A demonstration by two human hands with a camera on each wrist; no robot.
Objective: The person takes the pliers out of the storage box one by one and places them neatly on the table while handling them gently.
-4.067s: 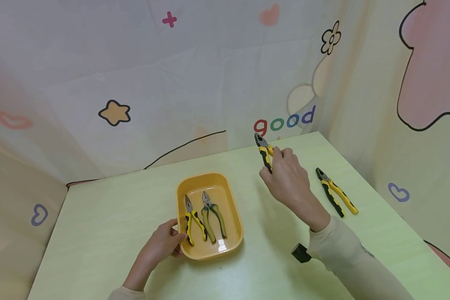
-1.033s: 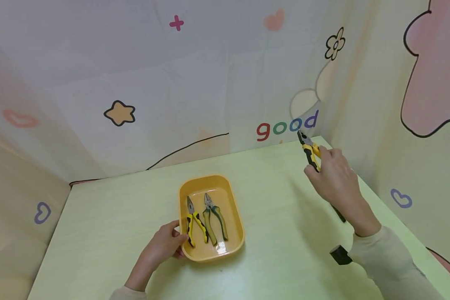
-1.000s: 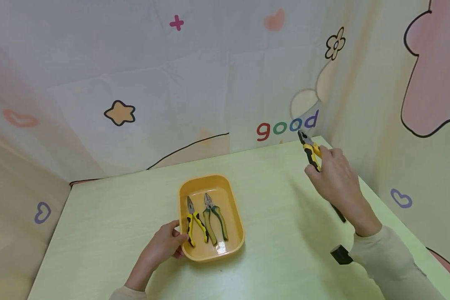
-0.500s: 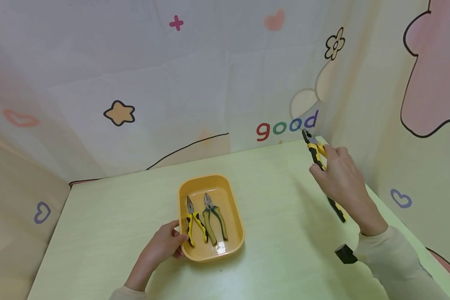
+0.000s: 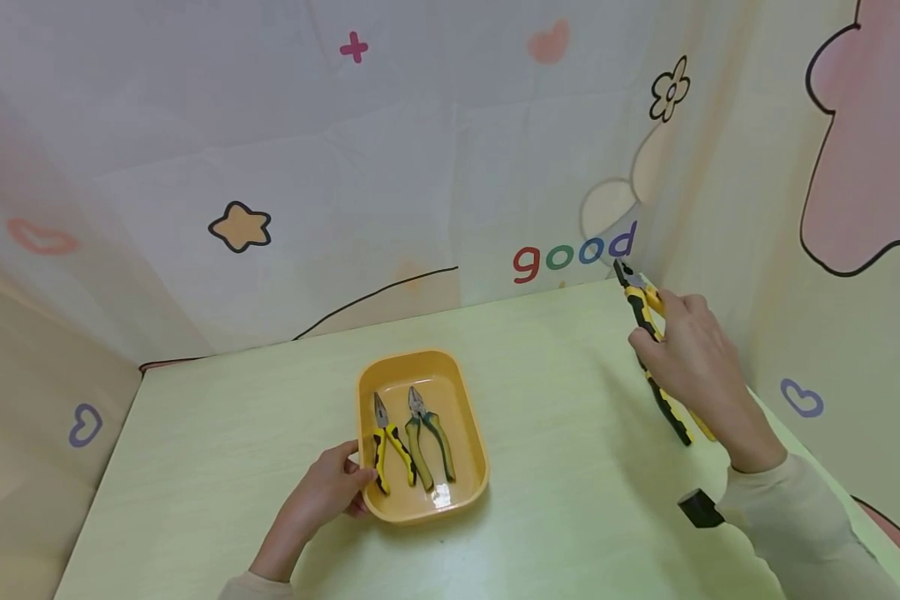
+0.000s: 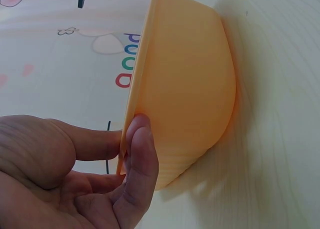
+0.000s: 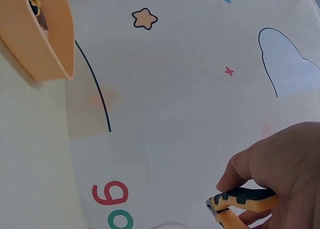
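My left hand [image 5: 326, 487] pinches the left rim of a yellow tray [image 5: 444, 392], thumb inside the rim and fingers beneath, as the left wrist view shows. In the tray lie needle-nose pliers [image 5: 380, 412] with yellow-black handles and pliers with green handles [image 5: 417, 406], side by side. At the right, my right hand [image 5: 693, 358] holds yellow-black combination pliers [image 5: 633, 292] by the handles, raised above the table with the head pointing to the back wall. Under that hand another yellow-black pair of pliers [image 5: 669, 414] lies on the table, its head hidden.
The pale green table [image 5: 217, 458] meets a printed cloth [image 5: 330, 192] at the back, with cloth on both sides too. A black block [image 5: 701, 508] sits at my right sleeve [image 5: 787, 517].
My right hand has carried the held pliers rightward from near the tray to over the lying pair, drifting slightly further right in the last half second. The left hand and tray stay put.
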